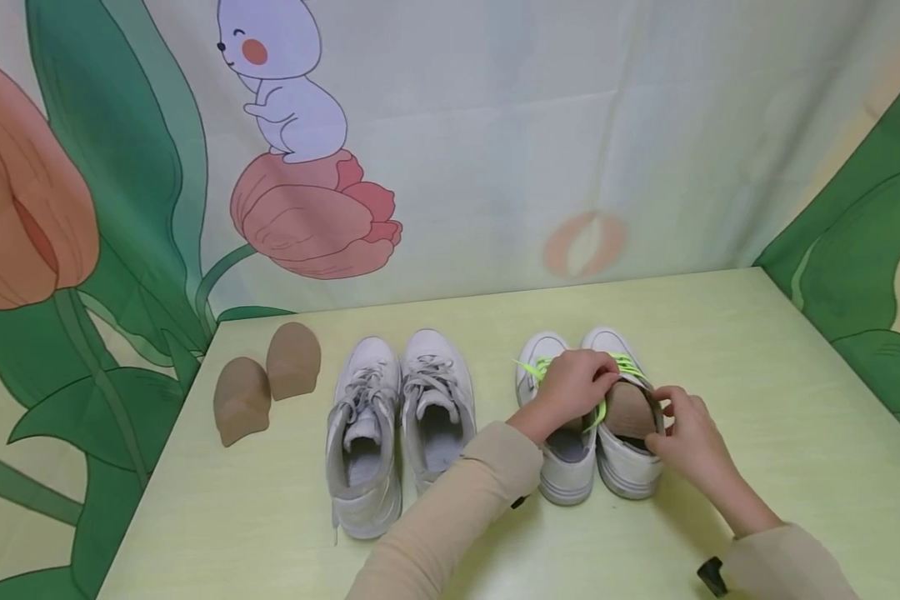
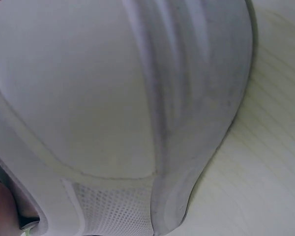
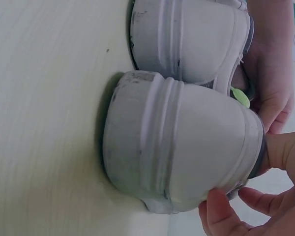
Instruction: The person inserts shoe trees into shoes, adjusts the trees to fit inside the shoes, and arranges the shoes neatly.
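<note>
A white sneaker [image 1: 630, 479] with neon-yellow laces stands on the table, and a brown toe-shaped insole piece [image 1: 630, 410] shows in its opening. My left hand [image 1: 570, 387] reaches over the neighbouring sneaker [image 1: 566, 485] and pinches the tongue at the top of the opening. At the outer side, my right hand [image 1: 686, 437] grips the collar; in the right wrist view its thumb dips inside the rim while the fingers [image 3: 221, 214] lie outside. A white shoe heel [image 2: 78, 88] fills much of the left wrist view, with only a sliver of hand at its edge.
A second pair of white sneakers with grey laces, one left [image 1: 363, 442] and one right [image 1: 442, 392], stands left of my arm. Two brown insole pieces [image 1: 242, 400] lie near the table's left edge. Behind the table [image 1: 780, 400] hangs a printed curtain [image 1: 480, 150].
</note>
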Tool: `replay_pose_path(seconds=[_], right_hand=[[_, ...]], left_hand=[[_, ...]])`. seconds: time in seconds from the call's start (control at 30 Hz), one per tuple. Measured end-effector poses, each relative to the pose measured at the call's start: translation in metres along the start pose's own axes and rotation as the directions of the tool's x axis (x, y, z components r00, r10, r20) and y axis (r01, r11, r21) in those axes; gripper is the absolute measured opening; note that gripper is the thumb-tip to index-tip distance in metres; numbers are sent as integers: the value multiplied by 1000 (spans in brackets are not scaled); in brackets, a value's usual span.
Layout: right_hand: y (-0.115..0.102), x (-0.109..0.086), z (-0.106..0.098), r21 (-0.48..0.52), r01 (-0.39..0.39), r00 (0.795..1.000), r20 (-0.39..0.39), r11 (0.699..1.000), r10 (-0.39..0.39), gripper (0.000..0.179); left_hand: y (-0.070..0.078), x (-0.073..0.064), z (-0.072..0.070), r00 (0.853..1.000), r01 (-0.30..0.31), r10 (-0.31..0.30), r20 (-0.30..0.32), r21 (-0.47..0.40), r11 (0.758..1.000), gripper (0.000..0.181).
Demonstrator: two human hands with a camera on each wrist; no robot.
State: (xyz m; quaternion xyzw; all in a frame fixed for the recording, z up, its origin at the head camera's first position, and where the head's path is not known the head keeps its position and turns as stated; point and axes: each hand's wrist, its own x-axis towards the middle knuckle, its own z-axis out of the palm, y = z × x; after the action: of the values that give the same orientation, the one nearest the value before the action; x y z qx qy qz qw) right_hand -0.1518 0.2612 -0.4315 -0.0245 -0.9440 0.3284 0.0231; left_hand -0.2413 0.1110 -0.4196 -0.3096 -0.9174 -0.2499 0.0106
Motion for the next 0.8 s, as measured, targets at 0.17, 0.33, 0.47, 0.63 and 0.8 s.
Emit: replay_pose_path(seconds=[0.17,0.33,0.47,0.63,0.8], right_hand=[[2,-4,-1,-20,10,999,-35,1000,-11,45],[-8,-9,-2,-90,66,990,-118,994,-77,42],[-18,-9,0,-157,93,987,-115,983,-112,49],[-25,-7,4,-255,44,991,-113,966,-75,64],[-24,-3,8,-303,14,990,-129,953,-55,66]], left_hand=[[-1,0,1,1000,-6,6,3,6,1000,12],[-1,0,1,1000,-13,13,-3,13,1000,13],[-1,0,0,1000,-9,9,2,11,1000,13],[0,-1,0,1000,-5,5,10,15,1000,13],[0,0,2,1000,2,-2,9,20,1000,12]])
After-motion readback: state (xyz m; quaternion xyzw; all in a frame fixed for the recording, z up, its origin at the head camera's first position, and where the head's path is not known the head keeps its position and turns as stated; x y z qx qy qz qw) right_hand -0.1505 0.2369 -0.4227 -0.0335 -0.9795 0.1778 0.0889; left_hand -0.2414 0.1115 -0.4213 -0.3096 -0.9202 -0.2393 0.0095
